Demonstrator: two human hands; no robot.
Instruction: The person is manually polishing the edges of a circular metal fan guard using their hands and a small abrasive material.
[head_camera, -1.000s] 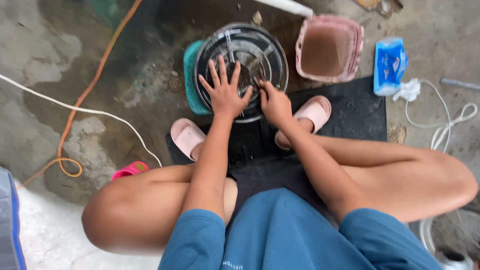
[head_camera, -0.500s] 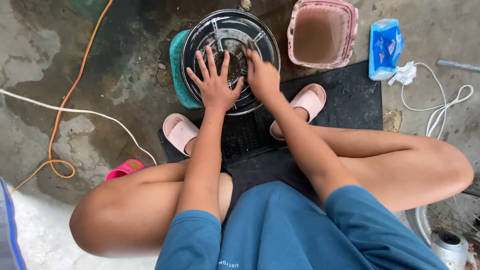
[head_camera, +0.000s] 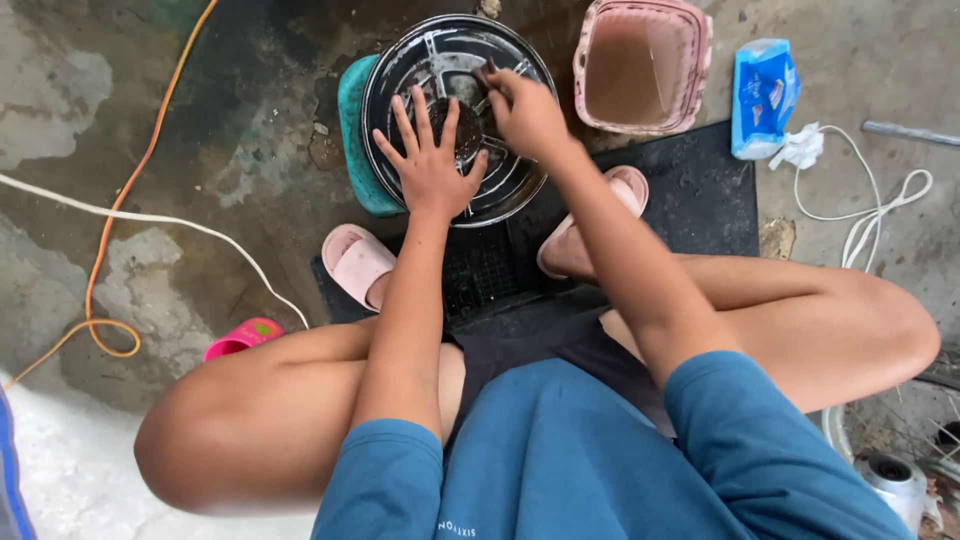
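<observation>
A round black wire grille (head_camera: 420, 60) lies flat on top of a teal basin (head_camera: 352, 140) on the wet concrete in front of me. My left hand (head_camera: 432, 165) rests palm down on the grille's near half, fingers spread, pressing on its dark centre. My right hand (head_camera: 525, 112) is over the grille's upper right part, its fingers closed on a small dark scrubber (head_camera: 486, 72) that touches the wires. I am squatting, with both knees bare at the frame's sides.
A pink tub of brown water (head_camera: 640, 65) stands right of the grille, with a blue packet (head_camera: 760, 95) and a white cord (head_camera: 880, 210) beyond it. My pink slippers (head_camera: 355, 262) stand on a black mat (head_camera: 700, 190). An orange cable (head_camera: 120, 200) and a white cable (head_camera: 150, 218) cross the floor at left.
My right hand has moved from the grille's near edge up toward its far right part. My left hand has stayed spread on the grille.
</observation>
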